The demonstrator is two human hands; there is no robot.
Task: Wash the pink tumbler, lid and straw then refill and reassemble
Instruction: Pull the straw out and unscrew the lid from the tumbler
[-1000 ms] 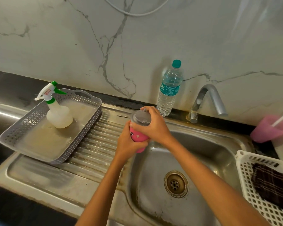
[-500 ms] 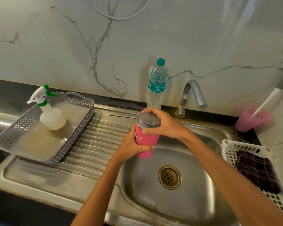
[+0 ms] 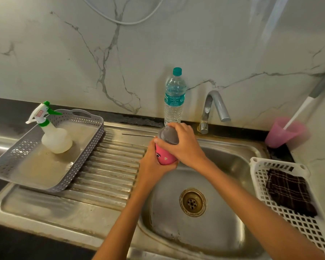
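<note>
The pink tumbler (image 3: 164, 156) is held over the left edge of the sink (image 3: 233, 162) bowl. Its long axis is close to upright and the grey lid (image 3: 168, 136) sits on its top end. The left hand (image 3: 151, 167) wraps the lower body from the left and beneath, fingers curled round it. The right hand (image 3: 184, 145) reaches over from the right and clamps on the lid, thumb at the near edge and fingers over the far side. So the lid lies directly above the left hand and under the right palm (the right hand is plainly the nearer), and both grips line up along the tumbler's axis. The step in hand looks like freeing the lid, which would call for a twist or pull about that axis while the left hand braces. No straw shows. The tap (image 3: 206, 109) stands just behind, to the right.
</note>
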